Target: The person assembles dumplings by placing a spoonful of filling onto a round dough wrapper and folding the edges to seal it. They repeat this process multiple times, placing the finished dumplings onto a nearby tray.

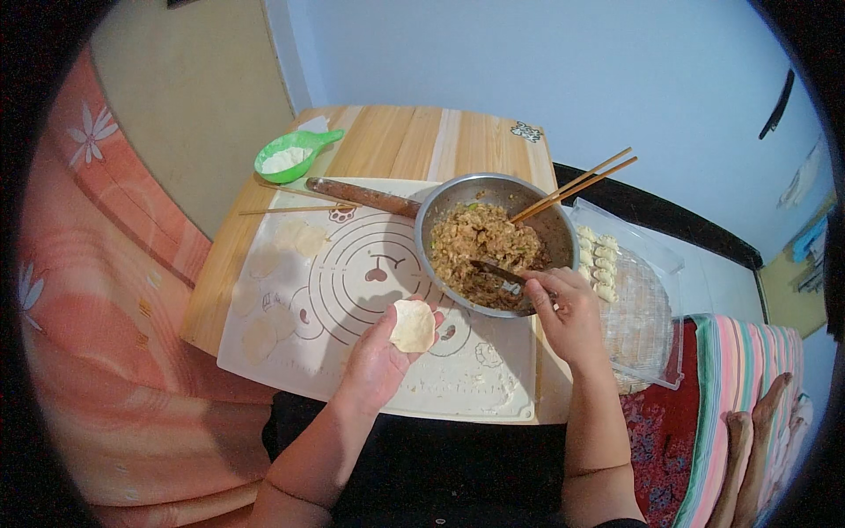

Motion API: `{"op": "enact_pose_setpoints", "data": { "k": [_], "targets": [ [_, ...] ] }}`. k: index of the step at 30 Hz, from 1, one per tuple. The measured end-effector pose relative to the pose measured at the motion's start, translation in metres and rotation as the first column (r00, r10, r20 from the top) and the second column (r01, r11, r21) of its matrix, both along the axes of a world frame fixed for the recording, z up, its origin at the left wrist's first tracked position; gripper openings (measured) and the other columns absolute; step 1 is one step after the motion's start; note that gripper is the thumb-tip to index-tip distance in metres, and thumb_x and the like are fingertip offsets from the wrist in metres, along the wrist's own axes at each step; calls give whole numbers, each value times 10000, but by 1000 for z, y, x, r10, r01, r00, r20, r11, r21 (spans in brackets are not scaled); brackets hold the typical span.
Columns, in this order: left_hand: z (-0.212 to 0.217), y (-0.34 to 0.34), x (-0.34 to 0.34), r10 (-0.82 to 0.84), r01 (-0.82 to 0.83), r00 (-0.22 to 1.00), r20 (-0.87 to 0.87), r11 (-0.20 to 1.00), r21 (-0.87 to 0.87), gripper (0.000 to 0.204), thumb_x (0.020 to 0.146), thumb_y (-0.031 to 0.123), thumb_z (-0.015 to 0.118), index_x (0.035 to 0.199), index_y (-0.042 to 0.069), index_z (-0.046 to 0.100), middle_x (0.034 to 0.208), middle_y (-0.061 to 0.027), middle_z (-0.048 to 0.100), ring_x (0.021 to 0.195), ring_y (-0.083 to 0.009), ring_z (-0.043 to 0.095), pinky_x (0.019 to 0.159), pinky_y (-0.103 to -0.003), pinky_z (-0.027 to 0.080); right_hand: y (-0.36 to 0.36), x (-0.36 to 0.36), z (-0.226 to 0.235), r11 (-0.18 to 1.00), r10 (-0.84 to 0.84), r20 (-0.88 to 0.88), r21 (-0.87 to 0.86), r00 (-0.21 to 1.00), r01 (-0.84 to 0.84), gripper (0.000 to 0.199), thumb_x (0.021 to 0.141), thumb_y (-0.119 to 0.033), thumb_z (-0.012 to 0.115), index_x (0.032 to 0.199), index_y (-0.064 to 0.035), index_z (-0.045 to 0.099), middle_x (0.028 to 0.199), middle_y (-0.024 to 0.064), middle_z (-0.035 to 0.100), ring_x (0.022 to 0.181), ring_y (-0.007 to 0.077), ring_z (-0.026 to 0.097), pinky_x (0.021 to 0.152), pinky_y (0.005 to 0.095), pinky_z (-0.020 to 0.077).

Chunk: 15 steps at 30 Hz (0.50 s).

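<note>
Right hand (568,312): I'm seeing its fingers pinching a flat dark utensil (498,273), far end resting in the chopped filling (480,233). Left hand (374,359) is lying palm-up, fingers loosely holding a round dough wrapper (413,326) above the printed mat (422,387). Metal bowl (561,238) is containing the filling, chopsticks (581,182) leaning over its rim. More wrappers (301,238) are lying mat-left. Dumplings (604,264) are sitting right of the bowl; green scoop (326,139) is holding flour (286,158), worktop (396,141) far left.
</note>
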<state>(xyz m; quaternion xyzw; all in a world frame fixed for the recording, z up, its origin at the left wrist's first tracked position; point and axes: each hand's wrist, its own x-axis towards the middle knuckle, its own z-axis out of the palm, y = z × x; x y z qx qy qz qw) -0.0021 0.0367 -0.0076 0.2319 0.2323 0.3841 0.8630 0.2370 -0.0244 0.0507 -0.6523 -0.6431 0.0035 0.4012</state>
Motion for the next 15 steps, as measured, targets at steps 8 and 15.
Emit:
{"op": "enact_pose_setpoints", "data": {
  "k": [8, 15],
  "targets": [
    [-3, 0, 2, 13, -12, 1000, 13, 1000, -21, 392, 993, 262, 339, 1259, -16, 416, 1249, -181, 500, 1187, -286, 480, 984, -405, 403, -5, -4, 0, 994, 79, -219, -51, 972, -92, 204, 879, -188, 565, 911, -20, 675, 721, 129, 613, 721, 280, 599, 648, 363, 450],
    [-9, 0, 2, 12, -11, 1000, 18, 999, -42, 412, 988, 226, 333, 1272, -67, 385, 1292, -209, 467, 1206, -302, 461, 1026, -409, 372, -11, -4, -7, 985, 47, -663, -94, 747, -145, 264, 924, -202, 536, 957, 28, 662, 801, 99, 663, 714, 159, 604, 671, 271, 473]
  ]
}}
